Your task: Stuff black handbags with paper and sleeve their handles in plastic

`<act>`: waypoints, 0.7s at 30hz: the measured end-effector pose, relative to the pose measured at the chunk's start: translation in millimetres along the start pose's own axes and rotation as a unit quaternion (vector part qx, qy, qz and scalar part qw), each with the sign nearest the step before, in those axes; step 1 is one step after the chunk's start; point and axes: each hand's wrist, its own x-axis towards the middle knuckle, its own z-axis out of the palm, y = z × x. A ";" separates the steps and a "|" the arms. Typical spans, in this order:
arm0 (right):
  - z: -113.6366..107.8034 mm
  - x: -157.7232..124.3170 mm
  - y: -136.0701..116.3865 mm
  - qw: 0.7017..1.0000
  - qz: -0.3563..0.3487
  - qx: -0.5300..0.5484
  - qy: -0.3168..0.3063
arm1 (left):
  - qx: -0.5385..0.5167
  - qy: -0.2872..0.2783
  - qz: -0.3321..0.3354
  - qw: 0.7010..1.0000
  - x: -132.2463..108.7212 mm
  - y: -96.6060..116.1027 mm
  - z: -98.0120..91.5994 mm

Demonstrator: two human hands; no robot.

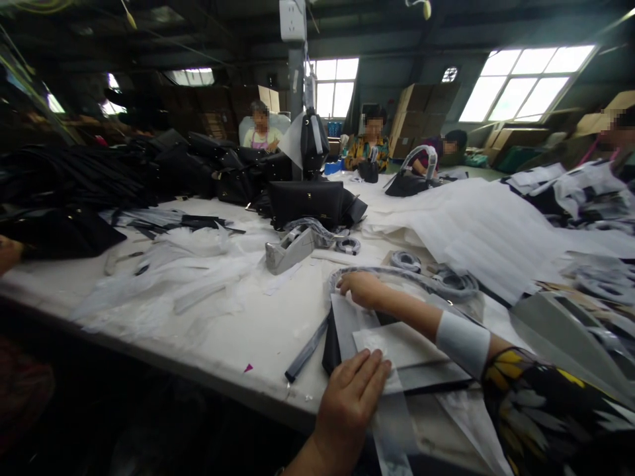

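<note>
A flat black bag [331, 344] lies near the table's front edge, covered by a pale wrapping sheet [347, 314] and a white paper piece [397, 344]. My left hand [350, 396] rests flat on the white piece with its fingers stretched out. My right hand [360, 287] reaches across from the right, fingers curled on the far edge of the wrapping sheet. It lies beside a plastic-wrapped strap [436, 281]. A grey strip [307, 350] lies just left of the bag.
A tape dispenser [290, 250] and tape rolls [348, 246] sit behind the bag. Black handbags [307, 201] pile up at the middle and left. White paper sheets [471, 225] spread to the right, crumpled wrap [163, 284] to the left. Three people work at the far end.
</note>
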 end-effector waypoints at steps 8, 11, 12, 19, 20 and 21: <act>-9.5 -58.6 6.0 0.986 0.000 0.140 0.086 | -0.004 0.008 -0.009 1.000 0.1 1.7 -1.1; -0.8 -95.6 7.2 0.981 0.005 0.165 0.097 | -0.007 0.002 -0.010 1.000 -1.2 2.1 -1.4; 2.6 -104.1 8.1 0.984 0.019 0.153 0.088 | -0.008 -0.001 -0.010 1.000 -1.7 2.3 -1.4; 11.7 -94.5 2.9 0.996 -0.006 0.089 -0.016 | 0.005 -0.005 0.011 1.000 -3.7 1.4 -0.1; 11.8 -87.4 0.6 0.996 -0.018 0.085 -0.023 | 0.008 -0.008 0.013 1.000 -3.8 1.1 0.1; 12.3 -80.4 -1.5 0.996 -0.024 0.082 -0.030 | 0.011 -0.009 0.014 1.000 -4.0 0.9 0.1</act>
